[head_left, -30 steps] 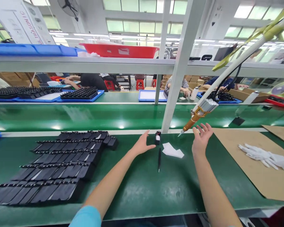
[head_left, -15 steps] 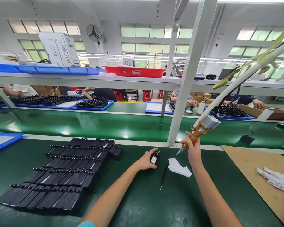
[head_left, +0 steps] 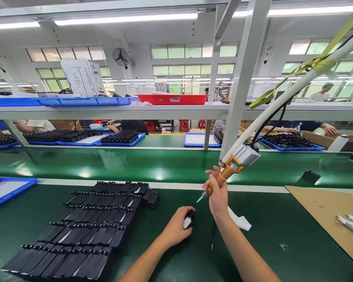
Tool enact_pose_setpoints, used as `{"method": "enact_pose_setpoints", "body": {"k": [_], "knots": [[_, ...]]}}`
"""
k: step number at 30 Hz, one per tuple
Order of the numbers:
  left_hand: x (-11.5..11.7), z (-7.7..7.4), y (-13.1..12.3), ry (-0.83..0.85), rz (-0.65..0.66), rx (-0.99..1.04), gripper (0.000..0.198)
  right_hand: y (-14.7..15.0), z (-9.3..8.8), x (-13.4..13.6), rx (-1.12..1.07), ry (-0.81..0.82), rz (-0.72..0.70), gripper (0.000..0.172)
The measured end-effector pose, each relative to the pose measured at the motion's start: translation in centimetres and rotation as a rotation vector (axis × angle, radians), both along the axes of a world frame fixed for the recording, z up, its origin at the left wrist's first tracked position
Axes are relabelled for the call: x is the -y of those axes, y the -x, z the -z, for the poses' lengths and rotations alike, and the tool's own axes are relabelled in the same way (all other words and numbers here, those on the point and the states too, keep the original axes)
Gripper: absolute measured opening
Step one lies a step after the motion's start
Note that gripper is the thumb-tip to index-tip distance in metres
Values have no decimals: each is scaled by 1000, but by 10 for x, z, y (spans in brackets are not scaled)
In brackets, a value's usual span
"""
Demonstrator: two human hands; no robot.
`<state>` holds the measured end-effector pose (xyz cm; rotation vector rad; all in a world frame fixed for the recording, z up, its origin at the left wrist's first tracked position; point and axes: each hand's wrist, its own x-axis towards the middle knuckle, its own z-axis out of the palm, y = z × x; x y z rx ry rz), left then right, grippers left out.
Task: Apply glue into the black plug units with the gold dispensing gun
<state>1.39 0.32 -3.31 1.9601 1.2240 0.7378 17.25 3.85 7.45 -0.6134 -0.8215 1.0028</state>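
My left hand (head_left: 175, 228) grips a small black part (head_left: 190, 215) with a white patch, low over the green bench, thumb and forefinger round it. My right hand (head_left: 217, 192) is wrapped round an orange dispensing tool (head_left: 225, 172) that hangs from a pale hose. The tool's bluish tip (head_left: 201, 197) points down and left, slightly above and right of the black part, apart from it. Behind my right wrist lies white paper (head_left: 240, 221). A thin dark tool (head_left: 213, 239) is partly hidden by my right forearm.
Rows of black flat pieces (head_left: 85, 235) cover the bench's left side. A blue tray (head_left: 14, 190) is at far left, brown cardboard (head_left: 320, 207) with white gloves (head_left: 351, 225) at right. A metal post (head_left: 238, 86) rises behind the right hand. People work across the belt.
My right hand has brought the orange tool left and down, closer to the black part. My left hand still holds that part. The camera view has tilted up.
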Motion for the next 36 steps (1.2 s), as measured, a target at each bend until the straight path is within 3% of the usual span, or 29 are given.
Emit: {"method": "enact_pose_setpoints", "body": {"k": [7,11,15,20,27,32,36], "knots": [[-1,5,-2,-70,-77,29,51,-7,7,3,-24,32,42,35],[-6,9,1,-16,-100,1,57,-8,11,0,-43,45,31,37],[-4,1,13,48,-94,-97,62,-8,10,-1,-45,46,27,37],[-3,-8,23,29,-97,-96,54,-9,10,1,-29,46,15,35],[-7,-8,14,4,-193,-79,25,-9,7,5,-12,58,27,34],[-3,-10,12,61,-201,-186,24,-8,2,10,-20,58,1,33],[2,-13,9,6,-249,-255,26,-6,1,14,-35,38,-33,30]]}}
